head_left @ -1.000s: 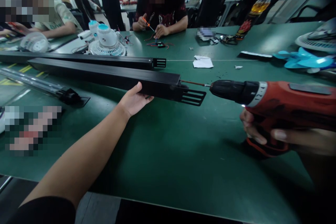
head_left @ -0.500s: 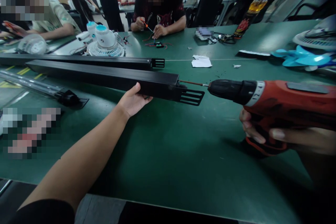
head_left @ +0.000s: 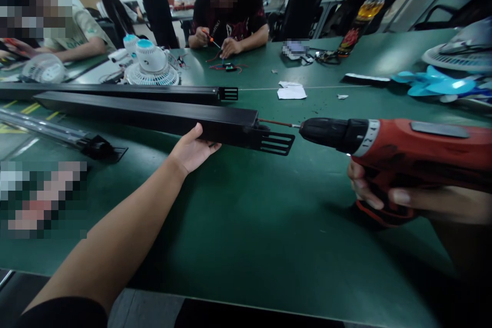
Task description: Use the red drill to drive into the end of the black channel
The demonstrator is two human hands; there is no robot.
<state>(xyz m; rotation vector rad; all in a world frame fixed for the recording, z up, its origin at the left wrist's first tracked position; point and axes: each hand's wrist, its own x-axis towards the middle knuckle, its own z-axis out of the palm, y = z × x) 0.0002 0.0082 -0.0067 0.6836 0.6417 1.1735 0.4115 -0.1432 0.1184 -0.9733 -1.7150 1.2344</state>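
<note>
A long black metal channel (head_left: 154, 115) lies across the green table (head_left: 249, 225), with a slotted bracket (head_left: 277, 142) at its right end. My left hand (head_left: 192, 151) grips the channel's near side close to that end. My right hand (head_left: 388, 197) is wrapped round the handle of a red and black cordless drill (head_left: 400, 148). The drill's thin bit (head_left: 277, 123) points left and meets the channel's end face just above the bracket.
A second black channel (head_left: 126, 92) lies behind the first, and a silvery rail with a black end (head_left: 57, 133) to the left. Small white fans (head_left: 149, 64), paper scraps (head_left: 291, 91) and blue fan blades (head_left: 434, 84) lie about. Several people work at the far side.
The view has shifted slightly, so everything sits a little further left. Both hands, the drill and the channel keep the same positions relative to each other.
</note>
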